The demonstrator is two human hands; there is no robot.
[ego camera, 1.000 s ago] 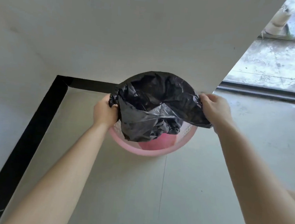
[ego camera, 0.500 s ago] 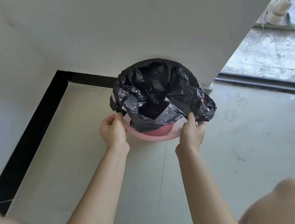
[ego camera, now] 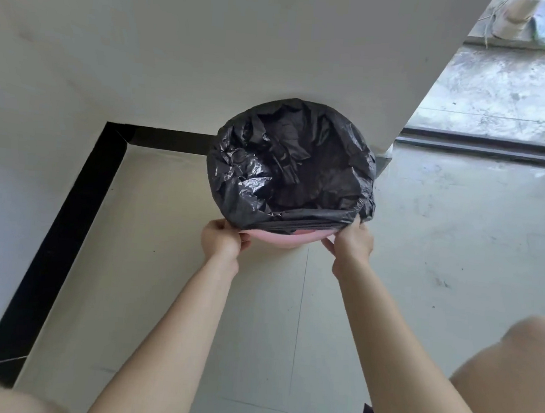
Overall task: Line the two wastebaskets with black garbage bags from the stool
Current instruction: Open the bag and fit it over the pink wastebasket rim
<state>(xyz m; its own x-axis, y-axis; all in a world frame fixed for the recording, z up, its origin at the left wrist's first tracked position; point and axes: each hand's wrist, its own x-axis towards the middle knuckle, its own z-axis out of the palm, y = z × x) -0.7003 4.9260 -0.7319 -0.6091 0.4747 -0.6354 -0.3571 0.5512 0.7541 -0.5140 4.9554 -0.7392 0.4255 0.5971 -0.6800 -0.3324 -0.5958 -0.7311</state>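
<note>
A pink wastebasket (ego camera: 289, 239) stands on the floor against the white wall. A black garbage bag (ego camera: 292, 168) is spread open inside it, with its edge folded over nearly the whole rim. Only a strip of pink shows at the near side. My left hand (ego camera: 221, 238) pinches the bag's edge at the near-left of the rim. My right hand (ego camera: 353, 242) grips the bag's edge at the near-right. The second wastebasket and the stool are out of view.
A white wall (ego camera: 211, 55) rises behind the basket, with a black skirting strip (ego camera: 67, 223) running down the left. Pale floor tiles (ego camera: 270, 336) lie under my arms. My knee (ego camera: 519, 372) is at the lower right. A doorway track (ego camera: 484, 146) crosses the far right.
The bag went from bunched and half in the basket to stretched around the rim. My hands moved from the basket's sides to its near edge and pulled the bag down over it.
</note>
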